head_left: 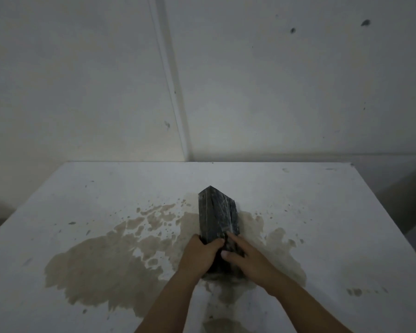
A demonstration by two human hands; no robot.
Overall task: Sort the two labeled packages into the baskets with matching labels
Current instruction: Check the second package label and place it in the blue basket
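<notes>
**Both hands on the black package, label and baskets out of sight**

A dark, plastic-wrapped package (pixel 217 212) lay on the white table (pixel 322 212), roughly in the middle and towards the near edge, over a wide brownish stain (pixel 101 267). Its far end pointed away from the person, towards the corner of the wall (pixel 274 80).

Both hands were together at the package's near end. The left hand (pixel 199 254) was curled around the left side, fingers wrapped over the edge. The right hand (pixel 246 255) lay across the top and right side, its fingers spread rather than fully closed, so the grip there looked looser.

No label showed on the visible faces, no second package was in view, and no basket appeared anywhere in the frame.

The step in hand was probably picking the package up to read it. To do that well, the right hand needed to close properly before any lift, since the glossy wrap looked likely to slip. Turning the package over slowly, with both hands supporting it, would have brought the hidden faces into view. Only with the label read did choosing a basket make sense.
</notes>
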